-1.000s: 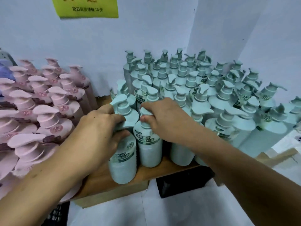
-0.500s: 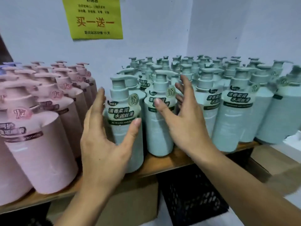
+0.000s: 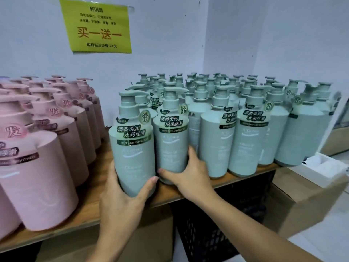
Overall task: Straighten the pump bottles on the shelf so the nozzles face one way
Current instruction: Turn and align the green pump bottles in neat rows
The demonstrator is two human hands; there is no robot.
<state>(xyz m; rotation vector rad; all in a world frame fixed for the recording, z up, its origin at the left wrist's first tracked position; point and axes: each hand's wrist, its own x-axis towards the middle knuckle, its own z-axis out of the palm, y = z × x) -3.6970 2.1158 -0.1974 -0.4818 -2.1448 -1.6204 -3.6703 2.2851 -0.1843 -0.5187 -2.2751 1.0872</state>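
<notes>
At the front edge of a wooden shelf (image 3: 90,210), 2 tall, smooth, pale green plastic pump bottles stand upright, side by side. The left hand (image 3: 120,201) wraps the lower body of the left green bottle (image 3: 132,148). The right hand (image 3: 188,174) curls round the base of the right green bottle (image 3: 172,140). Both nozzles sit straight above the grips, seemingly pointing right, though blurred. Pink pump bottles (image 3: 37,182) stand left.

2 hands show, 1 left hand (image 3: 120,201) and 1 right hand (image 3: 190,173). The 1 shelf (image 3: 89,208) carries well over 20 green pump bottles (image 3: 247,140), the back rows too crowded to count, and at least 10 pink pump bottles (image 3: 37,176). Also 1 yellow sign (image 3: 98,25), 1 black crate (image 3: 217,233), 2 cardboard boxes (image 3: 302,203).
</notes>
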